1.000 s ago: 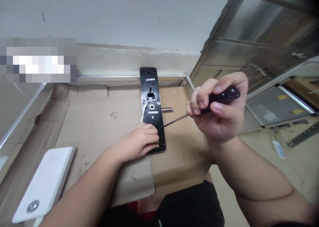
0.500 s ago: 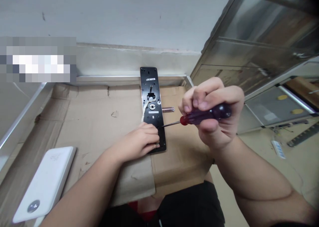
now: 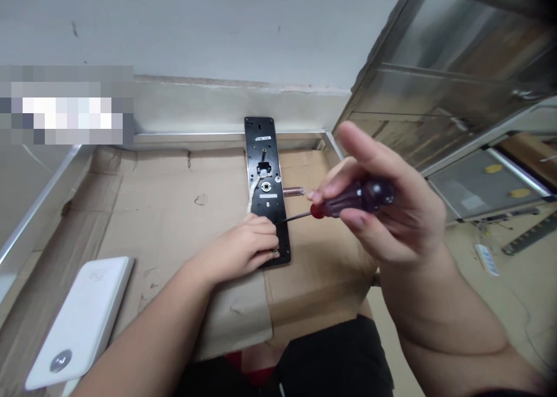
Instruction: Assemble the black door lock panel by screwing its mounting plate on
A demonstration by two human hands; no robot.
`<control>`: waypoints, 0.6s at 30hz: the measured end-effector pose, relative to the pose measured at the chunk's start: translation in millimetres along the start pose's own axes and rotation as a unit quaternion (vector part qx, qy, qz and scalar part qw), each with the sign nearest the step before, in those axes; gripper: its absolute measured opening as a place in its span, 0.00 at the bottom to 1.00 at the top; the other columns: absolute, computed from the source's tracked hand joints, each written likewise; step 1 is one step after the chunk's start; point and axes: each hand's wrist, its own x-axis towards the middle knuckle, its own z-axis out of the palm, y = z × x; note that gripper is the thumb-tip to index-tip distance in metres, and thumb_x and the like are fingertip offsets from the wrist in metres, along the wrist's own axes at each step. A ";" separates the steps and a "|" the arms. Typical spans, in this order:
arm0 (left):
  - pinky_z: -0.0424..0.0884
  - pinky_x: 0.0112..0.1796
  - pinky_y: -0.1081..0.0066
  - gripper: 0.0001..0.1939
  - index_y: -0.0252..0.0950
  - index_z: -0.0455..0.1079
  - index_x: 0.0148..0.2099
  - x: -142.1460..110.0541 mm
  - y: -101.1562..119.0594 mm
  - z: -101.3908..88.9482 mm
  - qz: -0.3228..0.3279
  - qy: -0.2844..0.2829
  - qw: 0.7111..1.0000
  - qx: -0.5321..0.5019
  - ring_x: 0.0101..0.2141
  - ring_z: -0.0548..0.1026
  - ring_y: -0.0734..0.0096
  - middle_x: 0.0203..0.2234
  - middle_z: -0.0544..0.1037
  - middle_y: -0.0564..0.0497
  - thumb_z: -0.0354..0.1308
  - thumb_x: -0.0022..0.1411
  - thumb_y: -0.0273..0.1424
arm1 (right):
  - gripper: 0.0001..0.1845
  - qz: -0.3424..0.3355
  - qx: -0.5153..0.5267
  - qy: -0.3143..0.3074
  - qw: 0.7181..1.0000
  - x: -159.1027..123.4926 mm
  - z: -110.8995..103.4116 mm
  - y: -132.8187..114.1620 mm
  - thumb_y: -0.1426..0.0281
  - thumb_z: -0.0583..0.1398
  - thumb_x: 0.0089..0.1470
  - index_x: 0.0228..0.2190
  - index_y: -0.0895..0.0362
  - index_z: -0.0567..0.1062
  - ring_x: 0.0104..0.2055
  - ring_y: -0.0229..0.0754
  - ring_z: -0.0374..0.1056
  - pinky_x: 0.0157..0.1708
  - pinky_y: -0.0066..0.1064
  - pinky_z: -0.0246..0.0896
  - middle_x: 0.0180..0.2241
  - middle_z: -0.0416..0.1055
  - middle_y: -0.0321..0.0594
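The left hand (image 3: 243, 244) covers part of the lower end of the black panel (image 3: 272, 206), and whether its hidden fingers grip or only press cannot be seen. Print on the label (image 3: 263, 138) is too small for reading. The screwdriver (image 3: 357, 199) has its tip perhaps in a hole, but this spot is too tiny to tell. The brown rod (image 3: 293, 191) is hidden at its left end by the panel. A pixelated patch (image 3: 65, 105) is cut by the left edge.

Soft, even light, streaky sheen on glossy panels (image 3: 456, 54), pixelated patch (image 3: 65, 105) at left, dark upper-right corner
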 end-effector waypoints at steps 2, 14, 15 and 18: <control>0.64 0.46 0.62 0.12 0.37 0.72 0.36 0.3 0.2 -0.2 0.001 0.002 1.000 -0.001 0.38 0.69 0.65 0.31 0.72 0.50 0.51 0.72 0.32 | 0.34 -0.046 0.002 -0.037 0.998 0.5 4.4 0.4 0.72 0.64 0.56 0.61 0.42 0.67 0.38 0.49 0.75 0.37 0.47 0.76 0.39 0.76 0.39; 0.63 0.47 0.63 0.11 0.37 0.72 0.37 0.5 0.1 0.7 -0.006 -0.001 1.000 0.000 0.39 0.69 0.65 0.32 0.73 0.49 0.52 0.72 0.32 | 0.17 0.026 0.198 -0.021 0.980 6.2 16.7 12.9 0.54 0.62 0.59 0.41 0.49 0.65 0.22 0.33 0.63 0.23 0.29 0.65 0.30 0.70 0.31; 0.63 0.47 0.63 0.11 0.37 0.72 0.37 0.4 -0.1 0.9 -0.006 0.001 1.000 -0.001 0.39 0.70 0.65 0.32 0.73 0.49 0.52 0.72 0.32 | 0.17 0.031 0.202 -0.014 0.979 6.2 18.1 11.7 0.53 0.63 0.58 0.39 0.49 0.65 0.23 0.32 0.64 0.23 0.29 0.65 0.32 0.70 0.32; 0.63 0.47 0.62 0.10 0.37 0.73 0.39 0.5 -0.7 1.5 -0.003 0.003 1.000 -0.003 0.40 0.69 0.65 0.33 0.73 0.49 0.52 0.72 0.32 | 0.18 0.056 0.199 -0.003 0.978 11.7 17.6 7.5 0.53 0.65 0.56 0.35 0.52 0.68 0.30 0.38 0.70 0.29 0.34 0.70 0.34 0.68 0.34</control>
